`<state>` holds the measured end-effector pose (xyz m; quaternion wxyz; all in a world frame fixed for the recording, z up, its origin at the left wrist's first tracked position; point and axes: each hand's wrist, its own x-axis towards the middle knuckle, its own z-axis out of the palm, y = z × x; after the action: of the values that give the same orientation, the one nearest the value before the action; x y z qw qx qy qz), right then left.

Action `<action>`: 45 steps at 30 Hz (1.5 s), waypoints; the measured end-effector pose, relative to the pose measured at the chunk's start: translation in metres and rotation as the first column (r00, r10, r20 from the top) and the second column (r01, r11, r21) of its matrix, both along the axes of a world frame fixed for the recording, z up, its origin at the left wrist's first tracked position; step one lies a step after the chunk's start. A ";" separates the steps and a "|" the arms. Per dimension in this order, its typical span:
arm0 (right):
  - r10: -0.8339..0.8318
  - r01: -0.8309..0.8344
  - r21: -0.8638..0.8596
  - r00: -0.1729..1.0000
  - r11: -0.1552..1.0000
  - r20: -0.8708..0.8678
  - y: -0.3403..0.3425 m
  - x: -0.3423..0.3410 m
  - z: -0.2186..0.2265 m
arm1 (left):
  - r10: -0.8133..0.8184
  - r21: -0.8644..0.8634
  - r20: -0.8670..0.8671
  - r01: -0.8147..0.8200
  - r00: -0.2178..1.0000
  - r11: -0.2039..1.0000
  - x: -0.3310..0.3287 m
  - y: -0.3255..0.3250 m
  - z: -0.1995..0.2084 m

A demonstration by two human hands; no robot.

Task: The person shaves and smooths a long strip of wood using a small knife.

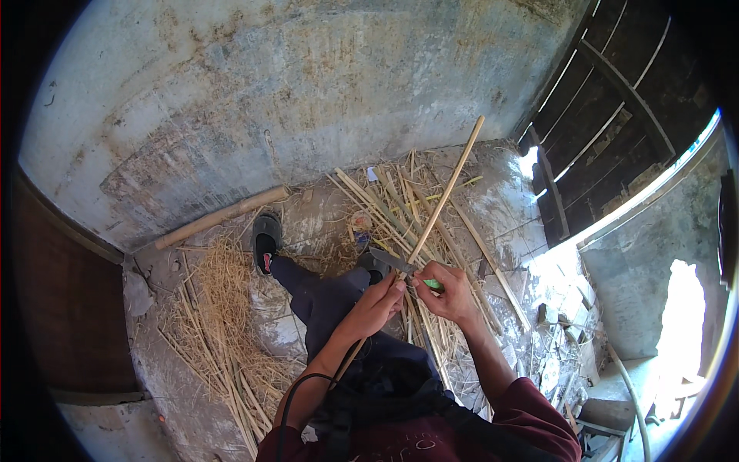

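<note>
My left hand [377, 306] grips a long pale bamboo strip [446, 192] that slants up and to the right toward the wall. My right hand [446, 294] holds a knife [391, 260] with a green handle; its grey blade lies against the strip just above my left fingers. Both hands are close together over my lap. My dark-trousered leg [308, 289] stretches to the left, ending in a black sandal [265, 240].
Several split bamboo strips [385, 204] lie heaped on the floor ahead. Straw-like shavings [219, 308] pile at the left. A thick bamboo pole [219, 217] rests along the stained concrete wall [292, 85]. A dark wooden door [616, 100] stands at right, rubble [554, 346] below it.
</note>
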<state>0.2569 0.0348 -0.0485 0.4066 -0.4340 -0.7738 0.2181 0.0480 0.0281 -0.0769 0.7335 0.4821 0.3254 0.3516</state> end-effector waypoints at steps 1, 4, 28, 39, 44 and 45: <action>-0.006 0.006 0.004 1.000 1.000 0.003 0.002 0.002 0.000 | -0.015 -0.021 0.006 0.015 1.000 1.000 -0.001 0.000 -0.001; -0.070 0.069 0.036 0.997 0.997 0.013 0.009 0.010 0.003 | -0.038 -0.028 -0.004 0.038 0.999 0.999 -0.003 0.001 -0.001; -0.157 0.158 0.027 0.987 0.987 -0.025 0.057 0.046 0.014 | 0.041 0.101 -0.131 -0.027 0.991 0.995 -0.002 0.004 -0.008; -0.159 0.178 -0.125 0.976 0.976 0.146 0.031 0.026 0.039 | 0.051 0.116 -0.111 -0.038 0.992 0.993 0.005 0.004 -0.005; -0.269 0.291 -0.037 0.920 0.956 0.284 0.040 0.024 0.016 | 0.145 0.336 -0.282 -0.044 0.948 0.941 0.006 0.003 -0.004; -0.267 0.275 0.017 0.913 0.961 0.308 0.042 0.022 0.010 | 0.146 0.340 -0.297 -0.038 0.944 0.940 0.007 0.002 -0.005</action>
<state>0.2793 0.0763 -0.0383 0.3017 -0.5708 -0.7571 0.0997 0.0547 0.0303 -0.0814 0.5632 0.6320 0.3983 0.3532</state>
